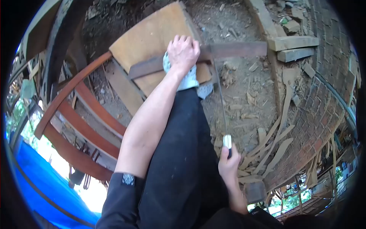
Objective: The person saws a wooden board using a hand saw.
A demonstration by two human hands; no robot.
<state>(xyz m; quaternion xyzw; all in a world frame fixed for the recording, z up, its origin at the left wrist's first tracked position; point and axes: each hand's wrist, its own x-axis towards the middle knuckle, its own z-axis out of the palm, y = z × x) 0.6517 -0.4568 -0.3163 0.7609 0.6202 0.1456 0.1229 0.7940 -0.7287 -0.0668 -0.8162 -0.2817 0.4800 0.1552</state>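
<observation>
Saw (220,103) is standing on a dark plank (232,50) over dirt ground (244,91) (shavings about); right hand (228,163) gripping its handle, left hand (183,51) pressing the plank.

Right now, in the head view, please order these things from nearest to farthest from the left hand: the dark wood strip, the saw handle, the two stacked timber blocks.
1. Dark wood strip: under the left hand, touching it.
2. Two stacked timber blocks: far right, near the brick wall.
3. Saw handle: low in the view, in the right hand.
</observation>
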